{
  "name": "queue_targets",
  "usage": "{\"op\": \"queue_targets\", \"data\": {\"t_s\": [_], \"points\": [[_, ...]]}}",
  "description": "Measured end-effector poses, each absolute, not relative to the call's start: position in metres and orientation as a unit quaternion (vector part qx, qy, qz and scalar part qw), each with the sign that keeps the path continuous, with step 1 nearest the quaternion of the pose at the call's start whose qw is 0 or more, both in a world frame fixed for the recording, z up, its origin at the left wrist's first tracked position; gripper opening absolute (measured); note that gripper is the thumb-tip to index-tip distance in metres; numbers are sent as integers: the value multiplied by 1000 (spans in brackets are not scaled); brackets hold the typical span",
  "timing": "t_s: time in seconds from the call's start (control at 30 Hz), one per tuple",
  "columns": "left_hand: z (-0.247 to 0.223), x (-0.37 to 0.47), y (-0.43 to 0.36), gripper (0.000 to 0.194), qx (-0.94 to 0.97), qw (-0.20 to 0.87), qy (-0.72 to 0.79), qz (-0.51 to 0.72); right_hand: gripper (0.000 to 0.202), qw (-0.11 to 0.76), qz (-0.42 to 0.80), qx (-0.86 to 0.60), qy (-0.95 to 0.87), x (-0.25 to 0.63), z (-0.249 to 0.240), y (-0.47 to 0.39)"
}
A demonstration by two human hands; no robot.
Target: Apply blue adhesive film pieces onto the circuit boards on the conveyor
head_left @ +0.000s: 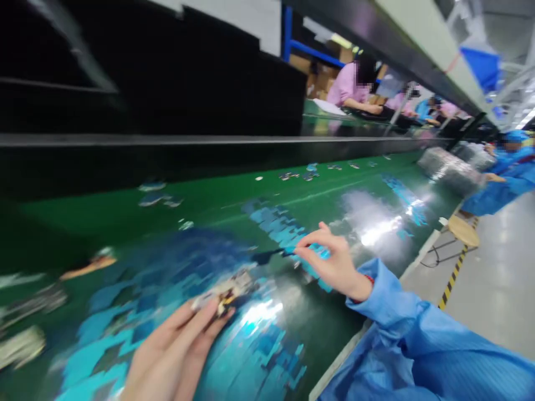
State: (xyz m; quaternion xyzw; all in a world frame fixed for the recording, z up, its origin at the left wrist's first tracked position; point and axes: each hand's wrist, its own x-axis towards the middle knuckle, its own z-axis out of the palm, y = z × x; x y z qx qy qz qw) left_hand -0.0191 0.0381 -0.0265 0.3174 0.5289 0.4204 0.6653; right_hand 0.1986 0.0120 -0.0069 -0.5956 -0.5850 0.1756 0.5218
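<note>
My left hand (175, 348) is closed around a small electronic assembly (236, 284) with pale and gold-coloured parts, blurred by motion. Thumb and forefinger of my right hand (332, 262) are pinched on one end of a thin dark strip (270, 255). The strip's other end reaches toward the assembly; whether they touch I cannot tell. Beneath and around my left hand lie many glossy blue film pieces (104, 328). A row of similar blue pieces (271, 223) runs behind my right hand.
Small parts (154, 195) lie scattered along the green bench (217, 206). A dark panel (167, 106) rises behind it. Wrapped bundles (451, 167) sit at the far right, near a person in blue (501, 178). A wooden stool (463, 231) stands beside the bench. Other people sit beyond.
</note>
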Motion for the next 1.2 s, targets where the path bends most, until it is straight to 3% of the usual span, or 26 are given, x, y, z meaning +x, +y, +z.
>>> {"op": "queue_targets", "data": {"t_s": [0.1,0.23,0.4,0.63,1.2], "points": [[-19,-13,33,39,305,673,508,443,9,553,258,-590,-529,202,-4,9],[-17,-11,29,37,338,684,496,416,12,525,416,-569,-477,205,-2,9],[-11,-10,21,54,371,688,469,411,8,483,489,-548,-476,197,1,5],[-4,-11,16,39,342,735,428,400,7,461,520,-543,-471,194,2,7],[9,-6,9,37,360,698,475,397,7,433,453,-581,-519,193,6,6]]}}
